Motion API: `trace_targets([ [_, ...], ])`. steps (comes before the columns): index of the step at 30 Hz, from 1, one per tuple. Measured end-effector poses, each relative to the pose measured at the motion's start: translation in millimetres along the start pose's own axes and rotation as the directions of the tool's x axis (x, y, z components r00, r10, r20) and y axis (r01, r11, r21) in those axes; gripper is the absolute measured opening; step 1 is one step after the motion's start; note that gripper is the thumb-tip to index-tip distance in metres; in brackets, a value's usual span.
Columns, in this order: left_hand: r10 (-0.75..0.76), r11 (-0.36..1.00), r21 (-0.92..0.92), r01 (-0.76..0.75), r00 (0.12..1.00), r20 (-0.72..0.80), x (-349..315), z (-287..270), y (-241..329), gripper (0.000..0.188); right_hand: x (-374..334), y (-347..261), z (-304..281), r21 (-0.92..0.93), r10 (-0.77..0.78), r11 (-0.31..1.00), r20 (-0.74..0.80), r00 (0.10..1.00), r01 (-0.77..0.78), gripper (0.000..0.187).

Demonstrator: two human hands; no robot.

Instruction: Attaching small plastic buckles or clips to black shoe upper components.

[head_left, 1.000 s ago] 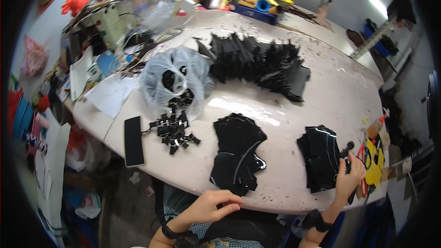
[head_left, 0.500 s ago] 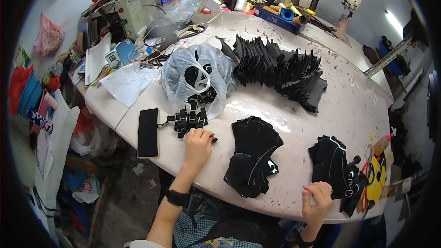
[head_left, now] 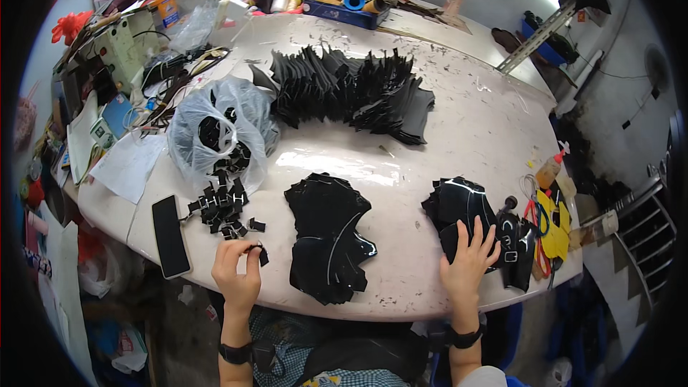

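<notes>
My left hand (head_left: 236, 272) pinches a small black strap piece (head_left: 264, 255) between thumb and fingers, just above the table's near edge. Beyond it lies a loose heap of similar black strap pieces (head_left: 221, 204), some with metal glints. My right hand (head_left: 469, 258) rests with fingers spread on a stack of shiny black cut pieces (head_left: 459, 201), holding nothing that I can see. Right of that hand is a black piece with metal buckles (head_left: 517, 251). Between my hands a second stack of shiny black cut pieces (head_left: 326, 236) lies flat.
A black phone (head_left: 170, 236) lies left of the strap heap. Behind the heap stands a clear plastic bag (head_left: 190, 129) of black parts. A long row of dark pieces (head_left: 344, 93) spans the back. Yellow item and scissors (head_left: 548, 222) lie far right; a blue thread tray (head_left: 344, 16) stands behind.
My left hand has drawn back from the strap heap with a strap piece in its fingers. My right hand has reached onto the right-hand stack and spread its fingers. The view has shifted right.
</notes>
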State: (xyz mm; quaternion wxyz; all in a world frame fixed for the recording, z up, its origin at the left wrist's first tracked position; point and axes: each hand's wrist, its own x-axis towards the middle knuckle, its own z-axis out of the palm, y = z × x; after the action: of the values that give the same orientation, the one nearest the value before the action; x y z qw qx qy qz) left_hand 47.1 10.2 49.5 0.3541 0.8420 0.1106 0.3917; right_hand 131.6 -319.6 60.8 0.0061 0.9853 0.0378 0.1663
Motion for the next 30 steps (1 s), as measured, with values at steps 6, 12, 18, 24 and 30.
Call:
trace_targets([
  [6, 0.024, 0.998, -0.061, -0.019, 0.996, 0.082, -7.7, -5.6, 15.4, 0.011, 17.6, 43.5, -20.7, 0.037, 0.085, 0.996, -0.013, 0.996, -0.085, 0.085],
  [12, -0.004, 0.985, -0.171, 0.024, 0.993, 0.118, -13.6, -9.2, 29.2, 0.011, 22.7, 68.3, -25.9, 0.275, 0.033, 0.961, -0.011, 0.999, -0.029, 0.072],
  [18, -0.356, 0.594, -0.59, 0.546, 0.837, 0.416, -26.0, -7.5, 44.3, 0.01, 13.2, 69.1, -17.0, 0.106, -0.011, 0.994, 0.059, 0.998, 0.005, 0.073],
  [24, -0.275, 0.167, -0.624, 0.763, 0.644, 0.714, -37.2, 0.8, 53.6, 0.012, 3.8, 41.7, -41.2, 0.075, -0.088, 0.992, -0.201, 0.976, 0.105, 0.072],
  [30, -0.114, -0.012, -0.562, 0.827, 0.557, 0.822, -47.0, 9.8, 61.7, 0.008, -26.6, -30.5, -64.8, 0.732, -0.427, 0.55, -0.167, 0.889, 0.402, 0.025],
])
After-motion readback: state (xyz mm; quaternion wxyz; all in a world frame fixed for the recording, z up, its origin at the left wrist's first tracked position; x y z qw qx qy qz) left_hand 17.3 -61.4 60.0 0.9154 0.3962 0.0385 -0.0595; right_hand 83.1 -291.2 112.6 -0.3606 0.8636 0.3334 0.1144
